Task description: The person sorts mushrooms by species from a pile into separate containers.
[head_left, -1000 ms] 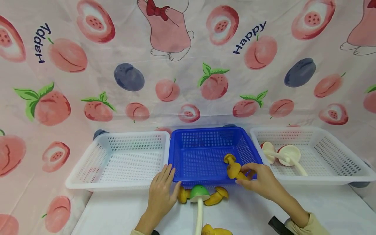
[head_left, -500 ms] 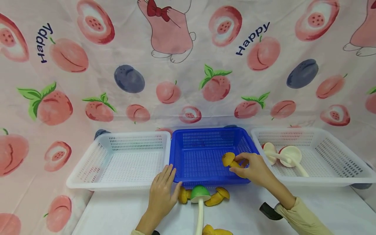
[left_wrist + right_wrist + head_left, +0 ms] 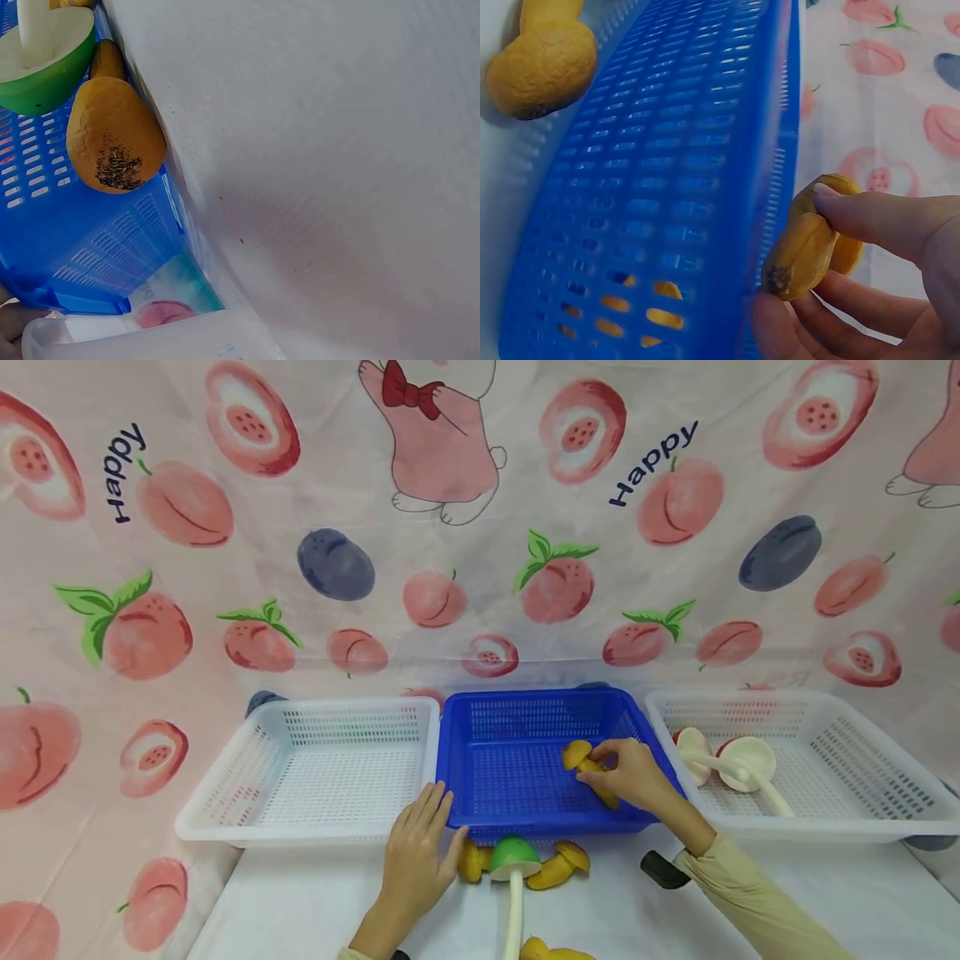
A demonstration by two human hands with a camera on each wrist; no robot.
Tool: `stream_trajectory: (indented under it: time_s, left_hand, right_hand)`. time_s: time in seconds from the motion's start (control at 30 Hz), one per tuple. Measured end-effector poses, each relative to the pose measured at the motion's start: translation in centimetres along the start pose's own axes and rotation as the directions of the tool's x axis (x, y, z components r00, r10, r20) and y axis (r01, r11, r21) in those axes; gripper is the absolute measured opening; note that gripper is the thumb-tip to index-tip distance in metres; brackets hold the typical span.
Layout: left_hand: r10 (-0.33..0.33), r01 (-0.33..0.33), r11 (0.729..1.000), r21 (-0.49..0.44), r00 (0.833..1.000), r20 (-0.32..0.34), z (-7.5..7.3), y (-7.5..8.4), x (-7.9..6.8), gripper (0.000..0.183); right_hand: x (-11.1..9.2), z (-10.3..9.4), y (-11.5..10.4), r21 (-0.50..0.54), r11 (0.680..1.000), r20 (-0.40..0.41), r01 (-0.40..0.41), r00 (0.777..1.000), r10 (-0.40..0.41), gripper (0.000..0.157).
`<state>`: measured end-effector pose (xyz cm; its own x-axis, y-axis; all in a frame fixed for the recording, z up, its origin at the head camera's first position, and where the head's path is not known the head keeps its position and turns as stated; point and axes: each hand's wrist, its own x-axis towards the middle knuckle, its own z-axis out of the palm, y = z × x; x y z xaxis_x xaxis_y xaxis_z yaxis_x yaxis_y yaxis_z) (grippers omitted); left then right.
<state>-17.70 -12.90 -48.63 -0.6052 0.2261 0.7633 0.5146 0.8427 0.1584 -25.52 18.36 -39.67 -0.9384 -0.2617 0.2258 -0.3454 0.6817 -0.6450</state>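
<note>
A slotted blue plastic basket (image 3: 543,824), rectangular with flared walls, sits at the centre of the head view between two perforated white plastic baskets (image 3: 307,837). Right of centre, within the blue basket's right half, the person's right hand (image 3: 630,774) pinches an ochre mushroom (image 3: 576,753) between thumb and fingers; it has a rounded cap and a stout stem ending in a dark, rough patch. At lower centre, the left hand (image 3: 420,856) lies by the adjoining rims, fingers straight and close together, thumb angled away
</note>
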Motion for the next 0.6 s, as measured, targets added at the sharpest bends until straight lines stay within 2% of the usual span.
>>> stream_trajectory:
  time_s: [0.6]
  left_hand:
    - [-0.010, 0.010, 1.000, 0.005, 1.000, 0.023, 0.0, -0.1, -0.1, 0.046]
  right_hand:
    - [2.0, 2.9, 0.7, -0.029, 0.997, 0.047, -0.078, 0.996, 0.079, 0.033]
